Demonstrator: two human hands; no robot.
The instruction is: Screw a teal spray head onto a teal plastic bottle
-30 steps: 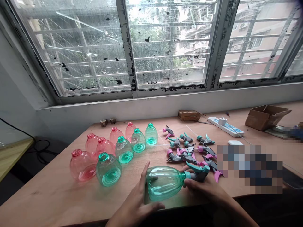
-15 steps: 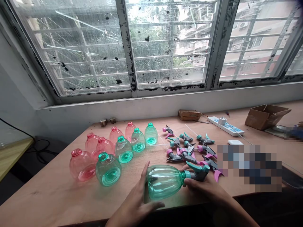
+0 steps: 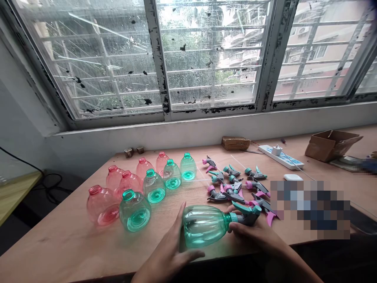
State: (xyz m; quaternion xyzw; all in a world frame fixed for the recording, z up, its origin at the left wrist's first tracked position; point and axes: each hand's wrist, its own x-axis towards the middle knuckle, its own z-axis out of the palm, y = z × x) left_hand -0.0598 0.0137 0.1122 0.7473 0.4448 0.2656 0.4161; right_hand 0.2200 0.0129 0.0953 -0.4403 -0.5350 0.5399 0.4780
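Observation:
A clear green spray bottle (image 3: pixel 203 227) lies on its side in the air over the table's front edge, its base toward the left. A trigger sprayer (image 3: pixel 246 212) with a teal lever and grey body sits on its neck. My left hand (image 3: pixel 173 239) cups the base, thumb spread below and fingers partly hidden behind the bottle. Around the sprayer and neck, my right hand (image 3: pixel 253 234) is closed, with some fingers hidden. Beyond it lies a pile of loose trigger sprayers (image 3: pixel 232 192), pink and teal with grey.
Left on the table stand open green bottles (image 3: pixel 134 212) and pink bottles (image 3: pixel 101 206), several of each. At the back are a brown wrapped block (image 3: pixel 235 143), a white power strip (image 3: pixel 281 158) and a cardboard box (image 3: pixel 330 146). A white case (image 3: pixel 293 177) lies right.

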